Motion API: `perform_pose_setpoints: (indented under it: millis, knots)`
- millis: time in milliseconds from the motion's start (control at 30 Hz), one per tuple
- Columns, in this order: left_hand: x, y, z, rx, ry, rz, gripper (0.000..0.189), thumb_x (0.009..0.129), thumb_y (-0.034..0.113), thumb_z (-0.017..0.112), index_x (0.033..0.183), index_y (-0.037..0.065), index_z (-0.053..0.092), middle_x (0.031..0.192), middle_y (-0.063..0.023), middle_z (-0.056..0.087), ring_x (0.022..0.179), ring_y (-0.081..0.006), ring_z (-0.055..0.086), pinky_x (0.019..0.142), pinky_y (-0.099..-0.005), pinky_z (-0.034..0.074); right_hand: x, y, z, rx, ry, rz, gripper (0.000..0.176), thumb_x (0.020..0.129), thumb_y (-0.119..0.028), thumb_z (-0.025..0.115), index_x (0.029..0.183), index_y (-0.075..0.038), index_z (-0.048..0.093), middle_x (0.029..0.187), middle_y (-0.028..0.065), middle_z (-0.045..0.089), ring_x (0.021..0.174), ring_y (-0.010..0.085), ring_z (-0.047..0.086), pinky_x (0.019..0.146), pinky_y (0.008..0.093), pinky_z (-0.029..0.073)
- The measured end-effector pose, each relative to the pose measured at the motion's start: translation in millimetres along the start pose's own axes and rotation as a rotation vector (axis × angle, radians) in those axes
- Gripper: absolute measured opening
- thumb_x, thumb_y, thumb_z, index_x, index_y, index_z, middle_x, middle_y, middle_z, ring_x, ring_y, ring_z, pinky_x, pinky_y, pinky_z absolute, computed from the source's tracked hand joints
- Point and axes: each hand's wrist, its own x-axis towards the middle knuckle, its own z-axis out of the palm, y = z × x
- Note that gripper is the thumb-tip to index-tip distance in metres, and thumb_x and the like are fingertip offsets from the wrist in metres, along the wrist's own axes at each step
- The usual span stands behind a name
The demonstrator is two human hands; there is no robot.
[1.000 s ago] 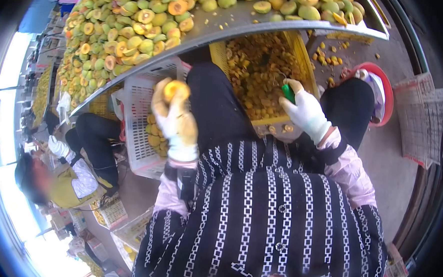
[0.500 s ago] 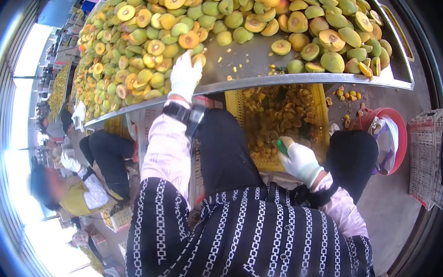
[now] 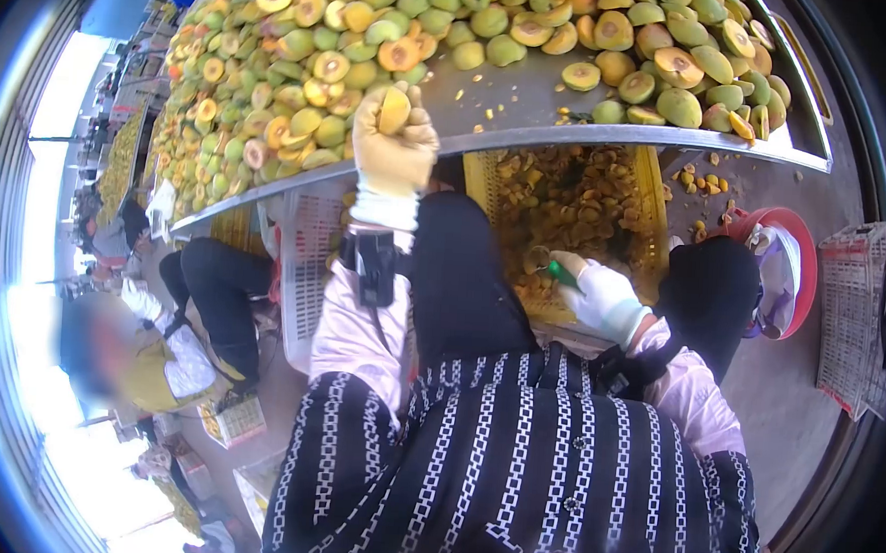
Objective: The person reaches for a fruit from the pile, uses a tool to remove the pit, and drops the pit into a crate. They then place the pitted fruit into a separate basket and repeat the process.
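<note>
In the head view my left hand [image 3: 395, 149], in a pale work glove, is closed around a yellow peach half [image 3: 394, 111] at the near edge of a metal table [image 3: 493, 94]. Halved green-and-yellow peaches [image 3: 329, 65] are heaped on that table. Lower and to the right, my white-gloved right hand [image 3: 602, 297] grips a pitting knife by its green handle [image 3: 561, 274]. Its metal end looks rounded, though the detail is blurred. Beneath that hand stands a yellow crate [image 3: 651, 202] holding brownish-orange peach scraps [image 3: 568, 193].
A white basket [image 3: 308, 269] stands left of my knee. To the right are a red bucket [image 3: 805, 280] with a light bag inside and a pale crate [image 3: 855, 308]. Fruit scraps [image 3: 704, 180] lie on the floor. Another person [image 3: 173, 353] sits at the left.
My left hand has drawn back from the heap toward me and turned, bringing a peach half up in its fingers. My right hand has stayed nearly in place with the knife.
</note>
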Motion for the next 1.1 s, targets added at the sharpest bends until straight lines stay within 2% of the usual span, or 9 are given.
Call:
perform_pose_setpoints:
  millis: [33, 100, 167, 233, 400, 533, 633, 700, 1100]
  knots:
    - [-17, -6, -1, -0.124, -0.102, -0.036, 0.033, 0.081, 0.028, 0.062, 0.102, 0.002, 0.062, 0.094, -0.0105, 0.064, 0.073, -0.0167, 0.056, 0.058, -0.0268, 0.047, -3, -1, 0, -0.006, 0.004, -0.003, 0.043, 0.086, -0.024, 0.056, 0.127, -0.011, 0.049, 0.094, 0.0209, 0.064, 0.087, 0.0387, 0.062, 0.077, 0.0443, 0.05]
    - [-46, -34, 18, -0.247, 0.09, 0.136, 0.035, 0.081, 0.029, 0.062, 0.105, 0.003, 0.062, 0.099, -0.0103, 0.064, 0.084, -0.0228, 0.062, 0.067, -0.0315, 0.052, -10, -10, -1, 0.046, 0.012, 0.116, 0.045, 0.087, -0.025, 0.057, 0.128, -0.011, 0.048, 0.096, 0.0222, 0.064, 0.09, 0.0388, 0.062, 0.078, 0.0443, 0.049]
    - [-75, -48, 35, -0.359, 0.221, 0.11, 0.034, 0.088, 0.024, 0.056, 0.113, 0.001, 0.058, 0.112, -0.014, 0.06, 0.109, -0.0325, 0.058, 0.087, -0.0417, 0.053, -17, -10, 2, 0.046, 0.072, 0.118, 0.048, 0.086, -0.021, 0.059, 0.13, -0.009, 0.046, 0.097, 0.0239, 0.064, 0.093, 0.0389, 0.062, 0.079, 0.0429, 0.049]
    - [-98, -57, 31, -0.51, -0.011, -0.069, 0.033, 0.093, 0.022, 0.049, 0.117, 0.001, 0.057, 0.123, -0.0171, 0.056, 0.116, -0.0348, 0.053, 0.09, -0.0435, 0.052, -24, -18, -5, 0.131, 0.261, 0.021, 0.049, 0.083, -0.017, 0.064, 0.129, -0.007, 0.046, 0.098, 0.0225, 0.064, 0.094, 0.0377, 0.063, 0.081, 0.0392, 0.049]
    - [-131, -90, 35, -0.269, -0.098, 0.064, 0.035, 0.097, 0.027, 0.046, 0.121, 0.005, 0.057, 0.124, -0.0174, 0.058, 0.113, -0.034, 0.056, 0.088, -0.0425, 0.053, -59, -82, -44, 0.106, 0.508, -0.232, 0.048, 0.084, -0.007, 0.065, 0.13, -0.006, 0.051, 0.103, 0.0148, 0.067, 0.091, 0.0291, 0.067, 0.079, 0.0312, 0.052]
    - [-163, -109, 52, 0.059, -0.097, 0.146, 0.036, 0.097, 0.036, 0.046, 0.112, 0.006, 0.06, 0.11, -0.015, 0.065, 0.098, -0.0313, 0.063, 0.083, -0.0418, 0.054, -73, -118, -52, -0.156, 0.631, -0.428, 0.051, 0.078, -0.012, 0.069, 0.127, -0.01, 0.056, 0.073, 0.0091, 0.058, 0.057, 0.0274, 0.059, 0.052, 0.0361, 0.047]
    - [-175, -120, 65, 0.195, -0.019, 0.207, 0.043, 0.098, 0.044, 0.04, 0.103, 0.005, 0.059, 0.1, -0.0128, 0.065, 0.089, -0.0303, 0.065, 0.074, -0.0418, 0.056, -83, -128, -48, -0.315, 0.571, -0.404, 0.051, 0.078, -0.015, 0.07, 0.128, -0.012, 0.056, 0.065, 0.0064, 0.051, 0.05, 0.0247, 0.054, 0.047, 0.0351, 0.044]
    - [-185, -123, 71, 0.434, -0.065, 0.421, 0.048, 0.099, 0.048, 0.035, 0.106, 0.005, 0.055, 0.096, -0.0121, 0.063, 0.087, -0.0306, 0.065, 0.072, -0.0408, 0.056, -86, -134, -46, -0.323, 0.564, -0.399, 0.051, 0.079, -0.016, 0.069, 0.128, -0.013, 0.056, 0.064, 0.0061, 0.05, 0.049, 0.0242, 0.053, 0.045, 0.0351, 0.043]
    - [-201, -121, 90, 0.322, 0.143, 0.262, 0.047, 0.1, 0.047, 0.033, 0.11, 0.005, 0.053, 0.09, -0.0103, 0.06, 0.082, -0.0257, 0.063, 0.07, -0.0359, 0.055, -86, -138, -43, -0.514, 0.485, -0.361, 0.055, 0.081, -0.02, 0.067, 0.133, -0.016, 0.05, 0.062, 0.0044, 0.048, 0.045, 0.0214, 0.052, 0.042, 0.0341, 0.043]
